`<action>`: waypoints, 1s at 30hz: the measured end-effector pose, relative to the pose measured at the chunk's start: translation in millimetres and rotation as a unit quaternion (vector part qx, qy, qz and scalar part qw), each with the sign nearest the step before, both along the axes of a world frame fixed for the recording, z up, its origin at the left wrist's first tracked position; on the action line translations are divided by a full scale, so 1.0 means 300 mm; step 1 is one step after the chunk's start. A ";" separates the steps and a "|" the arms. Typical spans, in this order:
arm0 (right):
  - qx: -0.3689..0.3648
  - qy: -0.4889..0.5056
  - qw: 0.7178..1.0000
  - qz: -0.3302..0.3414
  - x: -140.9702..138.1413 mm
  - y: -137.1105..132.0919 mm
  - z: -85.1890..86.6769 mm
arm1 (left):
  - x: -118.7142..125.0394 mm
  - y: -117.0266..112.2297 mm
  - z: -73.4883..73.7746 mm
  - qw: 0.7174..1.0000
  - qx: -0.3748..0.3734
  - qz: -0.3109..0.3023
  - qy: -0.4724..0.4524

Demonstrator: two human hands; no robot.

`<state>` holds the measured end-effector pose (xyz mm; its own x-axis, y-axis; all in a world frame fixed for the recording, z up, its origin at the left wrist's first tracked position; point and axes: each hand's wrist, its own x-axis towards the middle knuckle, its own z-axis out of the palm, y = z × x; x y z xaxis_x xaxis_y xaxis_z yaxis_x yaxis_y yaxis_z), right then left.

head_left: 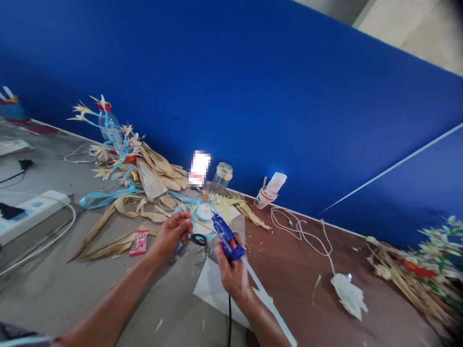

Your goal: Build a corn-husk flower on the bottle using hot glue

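Observation:
My right hand [233, 274] is wrapped round a blue glue gun [226, 236], its nozzle pointing up and to the left. A long whitish glue stick [267, 301] juts from the back of the gun, and a black cord hangs below. My left hand [176, 231] is closed, thumb and fingertips pinched on a thin tan strip [203, 224] that reaches toward the gun. Black scissor handles [198, 239] lie just beyond the left fingers. Behind the nozzle is a white ribbon spool [205, 212]. A white sheet [213, 286] lies beneath the right hand.
Dried corn husks [159, 166] and blue-stemmed husk flowers sit at back left near a plastic bottle [110, 126]. A power strip [32, 214] is at far left. A jar [222, 177], a white cup [265, 196] and a white cable [307, 236] line the blue partition.

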<state>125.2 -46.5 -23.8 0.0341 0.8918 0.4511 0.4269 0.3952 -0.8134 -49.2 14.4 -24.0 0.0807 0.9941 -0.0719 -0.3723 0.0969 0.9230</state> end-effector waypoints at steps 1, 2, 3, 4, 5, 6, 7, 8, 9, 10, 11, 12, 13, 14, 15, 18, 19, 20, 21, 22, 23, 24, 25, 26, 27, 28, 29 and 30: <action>-0.020 0.024 1.000 -0.001 0.001 0.005 -0.009 | 0.002 -0.003 0.007 1.000 -0.007 0.005 -0.022; -0.041 0.044 0.998 -0.001 0.003 0.010 -0.016 | 0.005 -0.005 0.014 0.999 -0.013 0.012 -0.037; -0.057 0.058 0.997 -0.001 0.004 0.013 -0.022 | 0.007 -0.008 0.019 0.999 -0.017 0.021 -0.045; -0.063 0.062 0.996 0.001 0.006 0.016 -0.026 | 0.010 -0.009 0.023 0.998 -0.017 0.029 -0.046; -0.065 0.062 0.996 0.005 0.008 0.019 -0.028 | 0.012 -0.010 0.025 0.998 -0.015 0.035 -0.041; -0.066 0.061 0.996 0.010 0.009 0.020 -0.029 | 0.014 -0.011 0.026 0.999 -0.012 0.039 -0.033; -0.069 0.060 0.996 0.018 0.009 0.020 -0.029 | 0.017 -0.012 0.027 0.999 -0.010 0.041 -0.022; -0.073 0.063 0.995 0.026 0.009 0.020 -0.028 | 0.019 -0.013 0.027 0.999 -0.008 0.042 -0.011; -0.081 0.067 0.994 0.033 0.007 0.020 -0.026 | 0.022 -0.014 0.028 0.999 -0.008 0.041 -0.002; -0.088 0.071 0.993 0.039 0.005 0.019 -0.024 | 0.024 -0.016 0.029 0.999 -0.011 0.040 0.002; -0.095 0.073 0.992 0.044 0.002 0.018 -0.022 | 0.025 -0.019 0.031 0.999 -0.015 0.037 0.001; -0.101 0.073 0.991 0.049 -0.002 0.018 -0.019 | 0.026 -0.022 0.034 0.999 -0.021 0.032 -0.008; -0.106 0.072 0.990 0.055 -0.005 0.018 -0.015 | 0.026 -0.025 0.037 0.999 -0.029 0.025 -0.023; -0.111 0.073 0.989 0.061 -0.008 0.018 -0.012 | 0.025 -0.028 0.041 0.998 -0.037 0.016 -0.041; -0.115 0.075 0.988 0.068 -0.011 0.018 -0.007 | 0.024 -0.031 0.045 0.997 -0.044 0.004 -0.059; -0.113 0.091 0.986 0.083 -0.017 0.018 0.005 | 0.021 -0.038 0.055 0.993 -0.061 -0.024 -0.100; -0.113 0.095 0.986 0.084 -0.019 0.018 0.008 | 0.021 -0.039 0.056 0.992 -0.066 -0.028 -0.107; -0.115 0.097 0.985 0.083 -0.019 0.017 0.011 | 0.021 -0.040 0.057 0.991 -0.071 -0.029 -0.111; -0.118 0.099 0.985 0.082 -0.020 0.016 0.012 | 0.022 -0.040 0.056 0.990 -0.076 -0.029 -0.113; -0.121 0.102 0.984 0.081 -0.020 0.015 0.013 | 0.024 -0.040 0.055 0.990 -0.080 -0.029 -0.113; -0.123 0.103 0.984 0.082 -0.020 0.013 0.014 | 0.026 -0.040 0.053 0.990 -0.083 -0.028 -0.113; -0.125 0.102 0.983 0.085 -0.020 0.012 0.014 | 0.028 -0.039 0.051 0.990 -0.083 -0.027 -0.113; -0.124 0.098 0.984 0.086 -0.020 0.012 0.014 | 0.030 -0.038 0.048 0.990 -0.082 -0.026 -0.113; -0.121 0.090 0.985 0.087 -0.020 0.011 0.015 | 0.031 -0.037 0.046 0.990 -0.081 -0.022 -0.113; -0.115 0.079 0.986 0.087 -0.020 0.011 0.015 | 0.033 -0.036 0.043 0.990 -0.079 -0.019 -0.112; -0.106 0.065 0.989 0.086 -0.020 0.011 0.017 | 0.035 -0.035 0.041 0.991 -0.077 -0.013 -0.110; -0.093 0.047 0.991 0.086 -0.020 0.012 0.018 | 0.038 -0.034 0.039 0.992 -0.074 -0.006 -0.106; -0.075 0.028 0.993 0.085 -0.020 0.012 0.019 | 0.041 -0.034 0.037 0.993 -0.071 0.005 -0.097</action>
<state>119.2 -42.8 -18.0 -0.1008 0.9442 0.3135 0.3173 0.3292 -0.8894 -36.9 4.2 -13.0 0.0977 0.9758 -0.1955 -0.5438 0.2169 0.8107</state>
